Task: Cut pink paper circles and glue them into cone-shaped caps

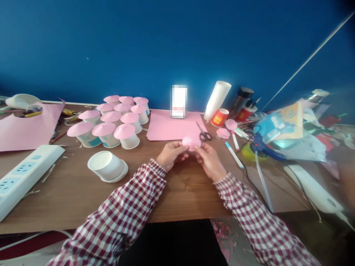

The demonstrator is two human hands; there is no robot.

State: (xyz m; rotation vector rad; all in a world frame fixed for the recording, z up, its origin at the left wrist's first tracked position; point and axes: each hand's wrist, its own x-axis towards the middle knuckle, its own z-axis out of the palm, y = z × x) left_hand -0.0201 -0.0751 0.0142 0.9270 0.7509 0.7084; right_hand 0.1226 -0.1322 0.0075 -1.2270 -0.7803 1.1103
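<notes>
Between my two hands is a round pink paper disc (191,143), held just in front of the pink paper sheets (172,127). My left hand (172,153) pinches its left edge between thumb and fingers. On the other edge, my right hand (209,159) grips it the same way. Black-handled scissors (205,136) lie right behind my right hand. To the left, upturned white paper cups (130,142) stand in rows, each topped with a shallow pink paper cone (124,131). Nearer me sits a bare upturned white cup (107,166).
A power strip (27,173) lies at the left and a second one (313,188) at the right. A blue glue gun (264,147) with a cable rests at right. A marker (234,155), red cup (220,117) and leaning cup stack (217,99) stand or lie nearby. The table's front edge is close.
</notes>
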